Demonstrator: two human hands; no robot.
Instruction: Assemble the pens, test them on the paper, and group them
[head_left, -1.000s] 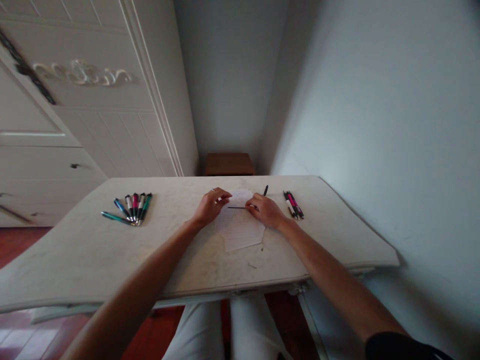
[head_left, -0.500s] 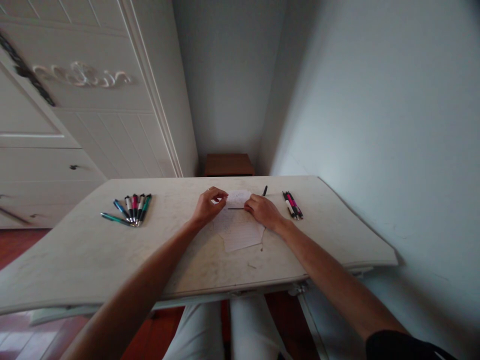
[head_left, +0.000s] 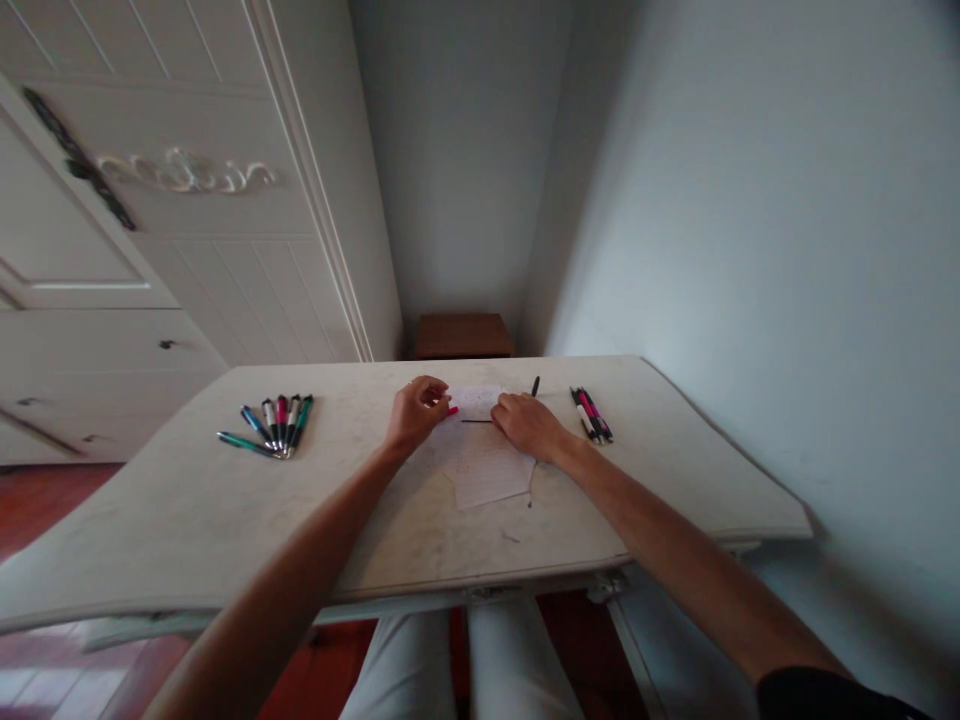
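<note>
My left hand is closed in a pinch at the left edge of the papers, and a short pink pen part shows at its fingertips. My right hand rests low over the right side of the papers, fingers bent together. From its fingertips a thin dark stick, like a pen refill, points left across the paper. Under and between the hands lie sheets of white paper with lines and writing. A black pen piece sticks up just behind my right hand, its lower end hidden.
Several pens in blue, white, pink and green lie fanned out on the left of the white table. On the right is a small group of pens, black, white and pink. A wall borders the right side, and a white cabinet stands left.
The pink part now shows at my left fingertips, where it was not visible before. The right hand stays by the dark stick. The whole view has shifted slightly.
</note>
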